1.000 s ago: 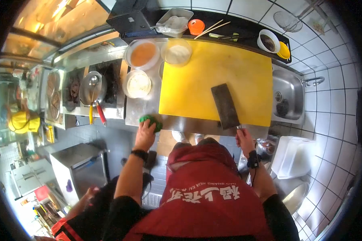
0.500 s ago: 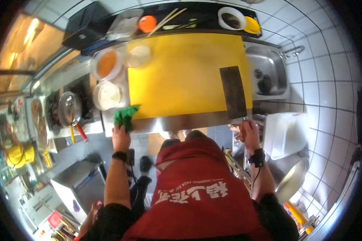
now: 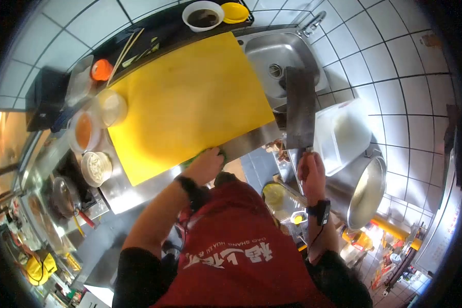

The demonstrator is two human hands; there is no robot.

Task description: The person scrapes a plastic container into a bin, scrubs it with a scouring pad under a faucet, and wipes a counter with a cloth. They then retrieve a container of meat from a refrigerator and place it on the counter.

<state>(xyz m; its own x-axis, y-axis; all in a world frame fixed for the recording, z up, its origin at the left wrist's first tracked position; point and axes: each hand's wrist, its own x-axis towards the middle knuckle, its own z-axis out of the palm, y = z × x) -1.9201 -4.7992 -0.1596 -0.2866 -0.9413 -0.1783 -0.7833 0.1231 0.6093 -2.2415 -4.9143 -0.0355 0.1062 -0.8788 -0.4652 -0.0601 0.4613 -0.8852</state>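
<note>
My right hand [image 3: 311, 173] grips the handle of a cleaver [image 3: 300, 108]. Its broad dark blade points away from me, over the gap between the sink and a white plastic bin. My left hand [image 3: 206, 165] is closed on a green cloth [image 3: 188, 162], at the steel front edge of the counter [image 3: 249, 139]. Most of the cloth is hidden under the hand. Just beyond lies a large yellow cutting board [image 3: 190, 97], with faint smudges on its bare surface.
The sink [image 3: 287, 49] adjoins the board on the right, and the white bin [image 3: 339, 136] stands nearer. To the left are a bowl of orange liquid [image 3: 84, 131], a bowl of pale food [image 3: 96, 169] and a pan [image 3: 65, 196]. A bowl of dark liquid [image 3: 203, 16] sits behind the board.
My left hand has moved right with the cloth, along the counter's front edge. The cleaver has shifted off the board to the right. The whole view has turned toward the sink.
</note>
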